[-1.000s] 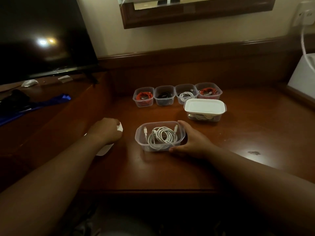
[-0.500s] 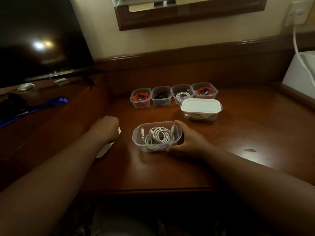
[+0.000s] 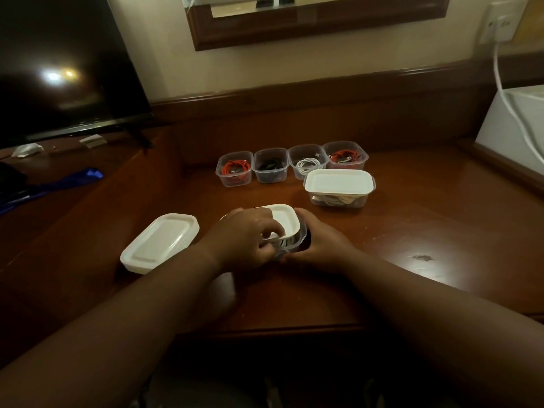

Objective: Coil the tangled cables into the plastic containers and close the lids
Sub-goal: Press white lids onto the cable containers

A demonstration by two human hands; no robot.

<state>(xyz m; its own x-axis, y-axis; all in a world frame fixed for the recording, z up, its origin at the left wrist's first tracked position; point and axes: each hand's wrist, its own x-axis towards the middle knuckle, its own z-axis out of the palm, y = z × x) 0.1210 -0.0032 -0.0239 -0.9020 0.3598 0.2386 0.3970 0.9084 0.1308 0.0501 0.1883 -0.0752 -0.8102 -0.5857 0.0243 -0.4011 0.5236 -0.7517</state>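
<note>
A clear plastic container [image 3: 299,241] holding a coiled white cable sits on the wooden desk [image 3: 412,225] in front of me. My left hand [image 3: 245,238] grips a white lid [image 3: 284,220] and holds it tilted over the container, its far end resting on the rim. My right hand [image 3: 319,244] holds the container's right side. The cable is mostly hidden under the lid and my hands. A stack of white lids [image 3: 160,242] lies to the left.
A lidded container with a cable [image 3: 340,188] stands behind. Farther back, a row of open containers [image 3: 290,164] holds red, black and white cables. A dark TV [image 3: 59,69] stands at the left, a white appliance [image 3: 512,128] with a cord at the right.
My left hand picked a lid off the stack at the left and brought it over the open container. My right hand stayed on the container. The lid stack is now uncovered.
</note>
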